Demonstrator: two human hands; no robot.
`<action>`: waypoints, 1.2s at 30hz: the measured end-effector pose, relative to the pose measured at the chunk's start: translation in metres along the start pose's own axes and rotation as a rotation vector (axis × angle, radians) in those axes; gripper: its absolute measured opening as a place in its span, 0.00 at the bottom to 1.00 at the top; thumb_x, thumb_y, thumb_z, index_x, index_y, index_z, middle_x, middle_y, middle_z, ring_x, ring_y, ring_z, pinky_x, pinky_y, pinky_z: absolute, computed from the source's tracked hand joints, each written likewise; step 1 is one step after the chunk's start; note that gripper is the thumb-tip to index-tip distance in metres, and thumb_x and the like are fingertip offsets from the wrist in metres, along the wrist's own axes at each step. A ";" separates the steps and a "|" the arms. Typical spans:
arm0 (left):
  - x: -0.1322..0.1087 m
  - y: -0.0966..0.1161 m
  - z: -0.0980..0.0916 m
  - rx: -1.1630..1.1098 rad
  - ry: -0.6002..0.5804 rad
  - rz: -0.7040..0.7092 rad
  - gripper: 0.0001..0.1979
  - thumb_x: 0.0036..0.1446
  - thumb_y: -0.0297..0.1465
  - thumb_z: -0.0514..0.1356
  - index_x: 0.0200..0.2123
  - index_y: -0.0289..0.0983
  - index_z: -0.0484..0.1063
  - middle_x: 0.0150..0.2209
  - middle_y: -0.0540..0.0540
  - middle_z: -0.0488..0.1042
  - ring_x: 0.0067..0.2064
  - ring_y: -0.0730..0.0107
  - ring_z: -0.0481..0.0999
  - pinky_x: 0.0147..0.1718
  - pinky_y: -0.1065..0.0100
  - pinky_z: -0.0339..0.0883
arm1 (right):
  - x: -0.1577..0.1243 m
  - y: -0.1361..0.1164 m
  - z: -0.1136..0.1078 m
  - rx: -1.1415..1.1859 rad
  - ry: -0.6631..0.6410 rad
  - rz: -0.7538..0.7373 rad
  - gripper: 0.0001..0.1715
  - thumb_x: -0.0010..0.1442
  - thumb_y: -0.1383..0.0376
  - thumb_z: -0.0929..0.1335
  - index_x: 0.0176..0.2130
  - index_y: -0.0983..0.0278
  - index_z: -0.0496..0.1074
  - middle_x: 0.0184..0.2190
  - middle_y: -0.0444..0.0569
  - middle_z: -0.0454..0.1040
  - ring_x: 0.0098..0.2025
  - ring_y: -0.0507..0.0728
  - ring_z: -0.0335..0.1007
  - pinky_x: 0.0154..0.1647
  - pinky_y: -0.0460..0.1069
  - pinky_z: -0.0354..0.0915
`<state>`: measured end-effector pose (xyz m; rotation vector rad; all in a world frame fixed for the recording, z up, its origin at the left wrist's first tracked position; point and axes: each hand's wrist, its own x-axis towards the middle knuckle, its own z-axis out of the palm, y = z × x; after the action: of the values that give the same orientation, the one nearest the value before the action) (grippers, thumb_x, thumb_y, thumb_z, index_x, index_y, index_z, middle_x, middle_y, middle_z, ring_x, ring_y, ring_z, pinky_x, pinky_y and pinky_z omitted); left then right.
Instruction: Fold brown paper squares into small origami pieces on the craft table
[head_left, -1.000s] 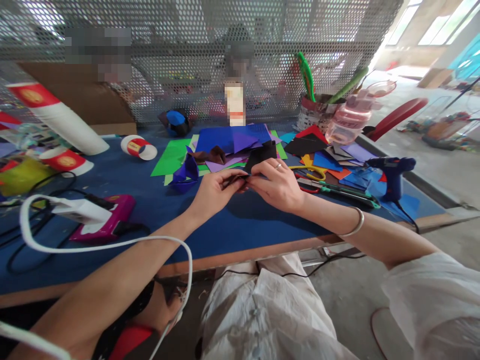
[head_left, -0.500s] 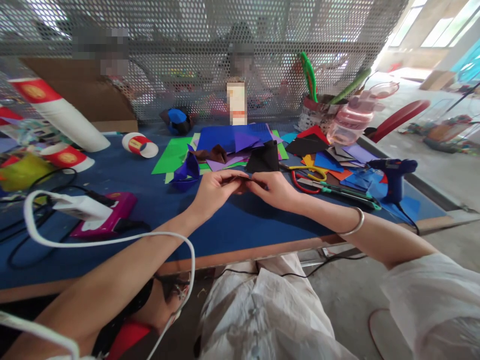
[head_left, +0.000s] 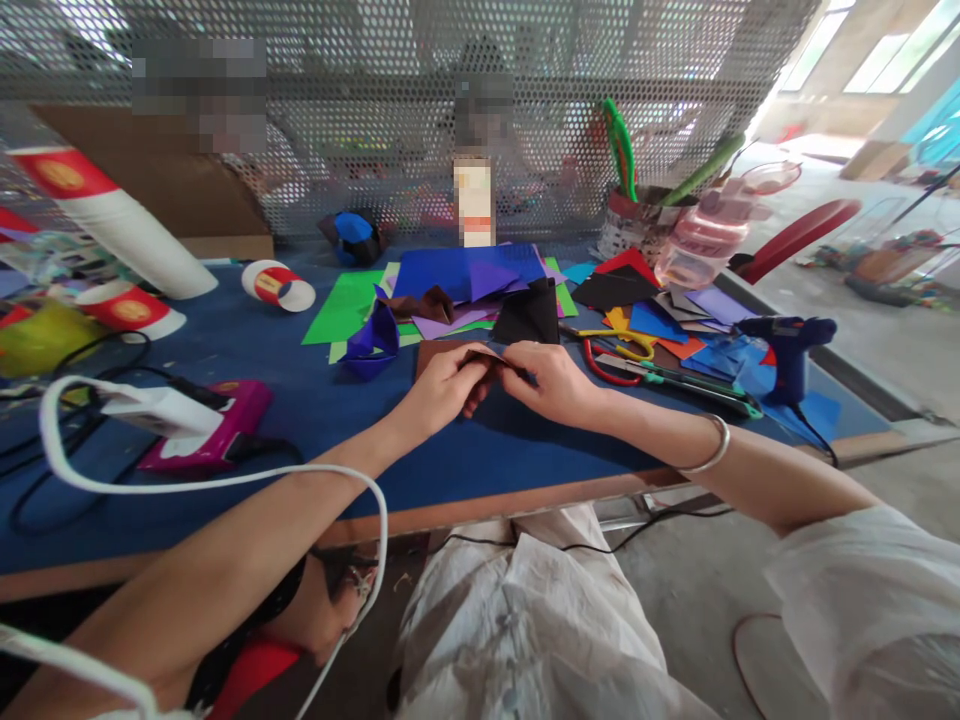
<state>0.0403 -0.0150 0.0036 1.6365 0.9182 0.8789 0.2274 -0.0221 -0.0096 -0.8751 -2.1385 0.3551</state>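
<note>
Both my hands pinch a sheet of brown paper [head_left: 429,354] just above the blue table. My left hand [head_left: 448,386] grips its near edge, fingers curled beneath. From the other side, my right hand [head_left: 551,382] presses the paper between thumb and fingers. Part of the brown sheet shows behind my left hand; the rest is covered by my hands. Just beyond them lie a folded dark blue-purple paper [head_left: 373,340], a folded brown paper [head_left: 431,306] and a folded black paper [head_left: 529,312].
Scissors [head_left: 637,347], a green-handled cutter [head_left: 701,388] and a blue glue gun [head_left: 787,345] lie on the right. At left, a purple power strip [head_left: 244,410] has a white cable [head_left: 202,487] looping over my left forearm. Paper cups [head_left: 279,287] stand behind it.
The brown paper has opened out, so more of it shows behind my left hand. My left fingers have shifted slightly; my right hand stays nearly in place.
</note>
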 end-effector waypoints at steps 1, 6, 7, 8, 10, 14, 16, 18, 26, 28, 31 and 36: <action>-0.001 0.001 0.000 0.011 0.003 0.000 0.12 0.56 0.39 0.59 0.36 0.37 0.77 0.19 0.53 0.67 0.18 0.71 0.65 0.15 0.71 0.60 | -0.001 0.000 0.001 -0.001 -0.005 -0.001 0.14 0.64 0.66 0.62 0.26 0.61 0.60 0.24 0.43 0.64 0.29 0.51 0.59 0.34 0.48 0.55; -0.007 0.010 0.000 0.067 0.047 0.039 0.10 0.55 0.36 0.57 0.31 0.37 0.76 0.18 0.54 0.64 0.19 0.75 0.60 0.17 0.73 0.52 | -0.003 -0.001 0.002 0.019 -0.056 0.015 0.15 0.68 0.64 0.62 0.28 0.63 0.65 0.24 0.42 0.66 0.27 0.50 0.59 0.31 0.46 0.55; -0.007 0.011 0.000 0.078 0.051 0.046 0.10 0.55 0.36 0.57 0.30 0.37 0.75 0.18 0.53 0.65 0.20 0.75 0.60 0.18 0.72 0.52 | -0.003 -0.001 0.002 0.025 -0.068 0.019 0.16 0.68 0.64 0.62 0.28 0.63 0.66 0.23 0.41 0.65 0.26 0.49 0.58 0.30 0.46 0.55; -0.007 0.012 0.000 0.087 0.052 0.052 0.09 0.54 0.36 0.57 0.29 0.38 0.75 0.18 0.53 0.65 0.20 0.74 0.61 0.18 0.72 0.52 | -0.003 -0.002 0.002 0.030 -0.078 0.024 0.16 0.68 0.64 0.61 0.29 0.64 0.67 0.22 0.41 0.65 0.25 0.49 0.58 0.29 0.45 0.55; -0.006 0.010 0.000 0.102 0.055 0.056 0.09 0.54 0.36 0.58 0.29 0.38 0.74 0.19 0.53 0.66 0.20 0.74 0.62 0.18 0.72 0.52 | -0.002 -0.001 0.002 0.032 -0.084 0.031 0.17 0.69 0.64 0.61 0.29 0.64 0.68 0.22 0.40 0.65 0.24 0.49 0.57 0.28 0.45 0.54; -0.001 0.003 0.000 0.120 0.061 0.041 0.12 0.56 0.41 0.58 0.34 0.39 0.75 0.18 0.54 0.64 0.19 0.73 0.61 0.17 0.71 0.54 | -0.001 0.002 0.002 -0.009 -0.021 0.023 0.16 0.68 0.66 0.61 0.27 0.63 0.64 0.24 0.42 0.64 0.27 0.50 0.58 0.31 0.46 0.55; 0.001 0.000 -0.001 0.139 0.050 0.032 0.14 0.58 0.44 0.58 0.31 0.39 0.73 0.17 0.54 0.63 0.17 0.72 0.60 0.16 0.70 0.53 | -0.001 0.003 0.001 -0.038 0.021 0.016 0.15 0.67 0.66 0.62 0.27 0.62 0.62 0.24 0.42 0.63 0.28 0.51 0.59 0.33 0.48 0.56; 0.001 -0.001 -0.002 0.172 0.033 0.036 0.18 0.59 0.46 0.57 0.25 0.40 0.70 0.16 0.53 0.62 0.17 0.72 0.60 0.16 0.69 0.53 | -0.001 0.003 0.001 -0.056 0.048 0.016 0.16 0.67 0.66 0.63 0.26 0.61 0.61 0.24 0.43 0.63 0.29 0.52 0.59 0.34 0.48 0.56; -0.001 0.002 -0.007 0.337 0.060 0.156 0.21 0.62 0.43 0.55 0.20 0.40 0.65 0.18 0.50 0.64 0.21 0.70 0.60 0.23 0.66 0.52 | -0.001 0.003 -0.002 0.030 -0.080 0.119 0.22 0.71 0.60 0.62 0.27 0.65 0.70 0.19 0.40 0.64 0.23 0.48 0.55 0.28 0.47 0.52; 0.001 0.000 -0.009 0.386 0.070 0.188 0.20 0.62 0.41 0.56 0.19 0.40 0.65 0.19 0.50 0.65 0.23 0.69 0.61 0.25 0.66 0.52 | -0.001 0.004 -0.001 0.035 -0.097 0.130 0.21 0.70 0.61 0.62 0.27 0.65 0.69 0.20 0.41 0.65 0.23 0.48 0.56 0.28 0.46 0.52; 0.004 -0.003 -0.012 0.449 0.079 0.228 0.18 0.60 0.39 0.56 0.19 0.39 0.66 0.20 0.49 0.67 0.25 0.68 0.64 0.27 0.66 0.54 | -0.001 0.006 0.000 0.029 -0.102 0.136 0.18 0.69 0.63 0.62 0.29 0.65 0.70 0.22 0.41 0.68 0.24 0.48 0.58 0.28 0.45 0.54; 0.008 -0.006 -0.013 0.493 0.065 0.240 0.17 0.63 0.40 0.55 0.25 0.39 0.72 0.23 0.50 0.71 0.26 0.69 0.68 0.29 0.67 0.58 | 0.000 0.006 -0.002 -0.002 -0.078 0.171 0.17 0.67 0.63 0.63 0.28 0.65 0.71 0.21 0.42 0.68 0.24 0.48 0.58 0.29 0.46 0.53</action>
<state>0.0318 -0.0015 0.0014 2.1864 1.0556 0.9184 0.2315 -0.0179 -0.0113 -1.0644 -2.1403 0.4805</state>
